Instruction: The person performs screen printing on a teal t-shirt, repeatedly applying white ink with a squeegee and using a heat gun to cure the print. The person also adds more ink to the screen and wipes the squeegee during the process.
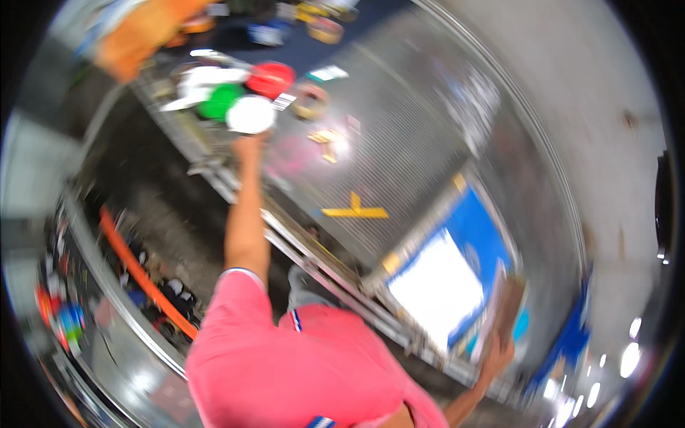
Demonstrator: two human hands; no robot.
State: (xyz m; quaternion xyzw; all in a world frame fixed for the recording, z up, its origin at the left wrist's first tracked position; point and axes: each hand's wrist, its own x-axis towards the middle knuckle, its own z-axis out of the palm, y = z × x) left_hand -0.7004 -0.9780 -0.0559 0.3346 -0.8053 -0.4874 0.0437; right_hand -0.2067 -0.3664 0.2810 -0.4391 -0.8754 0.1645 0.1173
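My left hand (250,143) reaches far out and touches the near edge of a round white tub (251,115). Its fingers are hidden or blurred, so I cannot tell whether they grip the tub. Beside the tub stand a green round container (222,102) and a red one (270,78). At the lower right, my right hand (497,354) is closed around a brown wooden-looking squeegee (509,308), held upright. It is by the corner of a framed printing screen (471,227) with blue mesh and a bright white area.
A long grey ribbed table (399,135) carries yellow tape strips (354,212), a tape roll (310,101) and small yellowish pieces (327,143). More tape rolls (325,30) lie at the far end. An orange cloth-like item (146,36) is at upper left. An orange bar (143,274) runs behind me.
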